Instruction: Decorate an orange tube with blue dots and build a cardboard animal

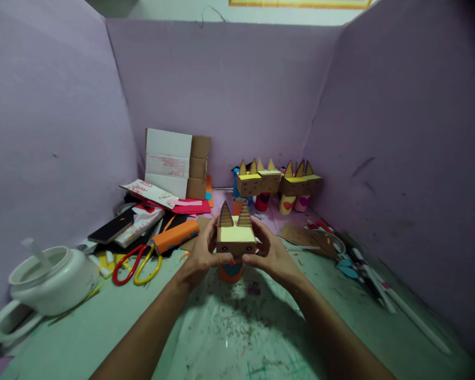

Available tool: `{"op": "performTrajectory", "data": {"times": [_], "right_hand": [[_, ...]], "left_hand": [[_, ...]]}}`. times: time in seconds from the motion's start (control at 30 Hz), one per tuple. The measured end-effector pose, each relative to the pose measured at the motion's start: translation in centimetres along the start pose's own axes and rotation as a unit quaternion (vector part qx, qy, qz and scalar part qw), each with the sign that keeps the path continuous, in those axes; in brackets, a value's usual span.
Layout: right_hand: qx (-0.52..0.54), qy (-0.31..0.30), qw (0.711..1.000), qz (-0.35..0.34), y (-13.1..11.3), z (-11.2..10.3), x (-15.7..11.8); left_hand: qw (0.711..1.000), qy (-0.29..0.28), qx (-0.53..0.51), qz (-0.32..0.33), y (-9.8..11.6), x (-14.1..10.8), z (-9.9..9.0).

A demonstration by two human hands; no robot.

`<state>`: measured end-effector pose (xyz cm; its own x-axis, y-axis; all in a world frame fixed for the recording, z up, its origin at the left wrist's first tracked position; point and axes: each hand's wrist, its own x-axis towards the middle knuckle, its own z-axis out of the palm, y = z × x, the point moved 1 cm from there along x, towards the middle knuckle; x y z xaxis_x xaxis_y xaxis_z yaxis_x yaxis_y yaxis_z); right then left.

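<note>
Between my two hands is a cardboard animal head (pixel 236 235) with a pale yellow top, two pointed striped ears and drawn eyes. It sits over an orange paper tube (pixel 230 274) that bears a dark blue heart. My left hand (pixel 203 250) grips the head's left side, its thumb along the lower front edge. On the other side my right hand (pixel 269 252) grips likewise, thumb tip near the left one. Most fingers are hidden behind the head. Whether the head rests fully on the tube, I cannot tell.
Similar cardboard figures (pixel 298 184) stand at the back right. At left are a white teapot (pixel 59 285), red-and-yellow-handled scissors (pixel 136 266), an orange tube (pixel 176 236), a phone (pixel 111 225) and a folded box (pixel 168 163). Pens (pixel 370 279) lie at right. Purple walls (pixel 221 79) enclose the table.
</note>
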<state>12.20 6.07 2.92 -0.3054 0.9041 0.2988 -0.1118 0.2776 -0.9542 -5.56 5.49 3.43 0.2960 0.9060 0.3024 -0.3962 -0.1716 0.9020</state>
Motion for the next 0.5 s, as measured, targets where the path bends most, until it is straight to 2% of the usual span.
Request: {"op": "performTrajectory", "data": {"times": [0.13, 0.23, 0.43, 0.5], "right_hand": [[0.003, 0.003, 1.000, 0.002, -0.1, 0.1, 0.0], [-0.003, 0.002, 1.000, 0.007, -0.2, 0.0, 0.0], [0.011, 0.008, 1.000, -0.002, 0.1, 0.4, -0.1], [0.023, 0.014, 1.000, -0.009, 0.3, 0.7, -0.1]], "left_hand": [[0.992, -0.025, 0.053, -0.109, 0.8, -0.4, -1.0], [0.982, -0.030, 0.111, -0.151, 0.7, -0.5, -1.7], [0.973, -0.069, 0.184, -0.124, 0.1, -0.6, -1.5], [0.983, -0.048, 0.161, -0.078, 0.1, -0.5, -1.2]]}}
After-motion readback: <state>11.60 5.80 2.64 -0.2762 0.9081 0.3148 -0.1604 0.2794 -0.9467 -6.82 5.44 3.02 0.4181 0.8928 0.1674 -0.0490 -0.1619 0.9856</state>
